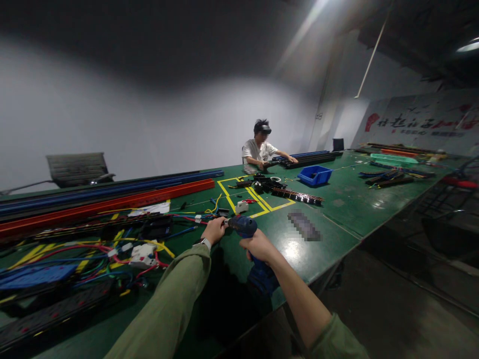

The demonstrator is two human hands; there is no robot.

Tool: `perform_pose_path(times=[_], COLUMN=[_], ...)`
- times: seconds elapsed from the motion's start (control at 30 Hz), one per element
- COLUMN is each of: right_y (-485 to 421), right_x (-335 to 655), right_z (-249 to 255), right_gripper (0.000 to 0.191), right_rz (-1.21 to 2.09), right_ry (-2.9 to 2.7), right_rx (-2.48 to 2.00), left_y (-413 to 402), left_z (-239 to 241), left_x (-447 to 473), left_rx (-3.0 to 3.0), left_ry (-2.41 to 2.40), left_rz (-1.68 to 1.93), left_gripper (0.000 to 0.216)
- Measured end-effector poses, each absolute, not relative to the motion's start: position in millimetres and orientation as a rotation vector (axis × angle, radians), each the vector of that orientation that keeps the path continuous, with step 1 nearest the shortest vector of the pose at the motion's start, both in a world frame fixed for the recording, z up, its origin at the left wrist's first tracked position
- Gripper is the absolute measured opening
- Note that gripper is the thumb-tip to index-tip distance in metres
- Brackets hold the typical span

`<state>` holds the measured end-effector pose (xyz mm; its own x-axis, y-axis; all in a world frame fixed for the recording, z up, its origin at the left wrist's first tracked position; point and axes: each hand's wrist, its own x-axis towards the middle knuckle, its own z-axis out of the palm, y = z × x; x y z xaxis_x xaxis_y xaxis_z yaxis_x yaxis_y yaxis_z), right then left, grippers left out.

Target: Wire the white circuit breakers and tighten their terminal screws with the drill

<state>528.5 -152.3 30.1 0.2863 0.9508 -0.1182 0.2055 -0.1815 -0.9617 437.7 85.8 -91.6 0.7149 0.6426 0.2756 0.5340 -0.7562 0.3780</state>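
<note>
A blue cordless drill (247, 234) is held over the green table (329, 234). My right hand (258, 245) is wrapped round its grip, with the battery base (264, 279) hanging below. My left hand (214, 230) is closed on the front end of the drill, at the chuck. Just left of my hands lie tangled red, yellow and blue wires (93, 254) with a white connector block (144, 253).
Long red (112, 203) and blue rails (112, 188) lie along the table's far left. A yellow taped rectangle (254, 199) holds small black parts. A blue bin (315, 175) stands beyond it. Another person (260, 149) sits at the far side. The table edge drops off at right.
</note>
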Motion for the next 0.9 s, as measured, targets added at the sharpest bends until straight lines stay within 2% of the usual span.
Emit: perform_pose_path(times=[0.3, 0.9], right_y=[-153, -152], right_x=[528, 527], right_z=[29, 30], right_gripper=[0.013, 0.018], right_rz=[0.985, 0.99], right_ry=[-1.073, -1.072], right_rx=[-1.642, -1.626], left_y=[87, 78], left_z=[-94, -82], left_x=[437, 436], left_rx=[2.653, 2.619], left_ry=[0.909, 0.992], left_rz=[0.609, 0.524], left_gripper=[0.024, 0.024])
